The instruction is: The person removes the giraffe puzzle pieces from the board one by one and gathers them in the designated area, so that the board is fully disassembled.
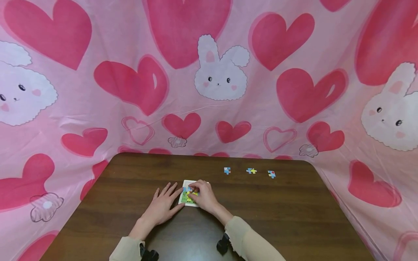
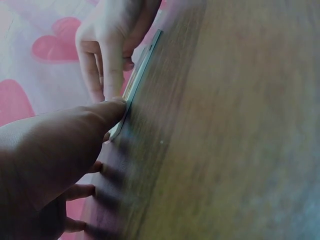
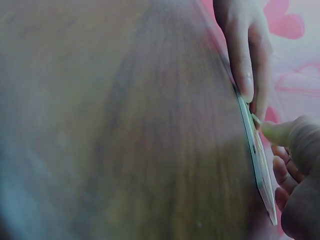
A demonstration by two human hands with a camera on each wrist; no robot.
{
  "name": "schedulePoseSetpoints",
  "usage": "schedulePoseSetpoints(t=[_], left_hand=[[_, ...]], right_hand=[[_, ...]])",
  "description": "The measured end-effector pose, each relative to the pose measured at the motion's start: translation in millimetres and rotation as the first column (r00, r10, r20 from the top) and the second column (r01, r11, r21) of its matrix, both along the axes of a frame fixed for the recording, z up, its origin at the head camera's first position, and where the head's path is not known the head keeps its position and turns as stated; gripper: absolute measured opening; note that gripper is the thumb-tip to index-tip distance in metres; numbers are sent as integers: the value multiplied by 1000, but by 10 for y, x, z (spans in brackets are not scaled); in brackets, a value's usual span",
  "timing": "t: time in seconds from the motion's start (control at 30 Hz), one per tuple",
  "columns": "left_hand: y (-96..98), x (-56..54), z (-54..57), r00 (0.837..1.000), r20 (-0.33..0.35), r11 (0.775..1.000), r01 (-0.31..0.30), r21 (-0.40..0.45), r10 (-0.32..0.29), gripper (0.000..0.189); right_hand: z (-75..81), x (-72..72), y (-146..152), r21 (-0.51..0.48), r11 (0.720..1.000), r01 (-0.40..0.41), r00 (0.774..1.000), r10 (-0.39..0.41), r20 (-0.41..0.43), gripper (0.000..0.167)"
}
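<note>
A small jigsaw puzzle board with a white border lies flat on the table, its picture blue, green and yellow. My left hand is spread at its left side, fingers straight, with the thumb and index finger touching the border. Over the board's right part, my right hand pinches a small puzzle piece, which is slightly tilted in the right wrist view. The fingers hide much of that piece and the upper right of the picture. In the left wrist view the board appears edge-on.
Three loose puzzle pieces lie toward the back of the brown wooden table: a left one, a middle one with yellow, and a right one. A pink cloth with hearts and rabbits hangs behind the table.
</note>
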State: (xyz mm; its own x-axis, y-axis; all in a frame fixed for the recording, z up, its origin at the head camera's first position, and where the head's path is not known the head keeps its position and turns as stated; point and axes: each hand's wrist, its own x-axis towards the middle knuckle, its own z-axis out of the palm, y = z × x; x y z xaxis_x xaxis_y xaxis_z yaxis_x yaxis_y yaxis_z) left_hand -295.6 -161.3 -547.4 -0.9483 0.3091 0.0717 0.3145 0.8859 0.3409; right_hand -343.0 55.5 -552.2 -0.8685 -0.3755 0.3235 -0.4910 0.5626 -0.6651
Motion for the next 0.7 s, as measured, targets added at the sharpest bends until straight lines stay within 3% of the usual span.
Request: schedulePoseSetpoints(t=[0.2, 0.4, 0.7], left_hand=[[-3, -11, -3, 1000, -4, 1000, 2, 6, -2, 68], [-9, -11, -1, 1000, 1, 1000, 2, 7, -2, 67], [-15, -12, -7, 1000, -1, 1000, 3, 6, -3, 68]], right_hand=[[34, -83, 123, -77, 995, -69, 997, 67, -26, 25], [152, -125, 339, -163, 982, -91, 992, 104, 74, 25], [249, -200, 728, -168, 982, -86, 982, 112, 151, 24]])
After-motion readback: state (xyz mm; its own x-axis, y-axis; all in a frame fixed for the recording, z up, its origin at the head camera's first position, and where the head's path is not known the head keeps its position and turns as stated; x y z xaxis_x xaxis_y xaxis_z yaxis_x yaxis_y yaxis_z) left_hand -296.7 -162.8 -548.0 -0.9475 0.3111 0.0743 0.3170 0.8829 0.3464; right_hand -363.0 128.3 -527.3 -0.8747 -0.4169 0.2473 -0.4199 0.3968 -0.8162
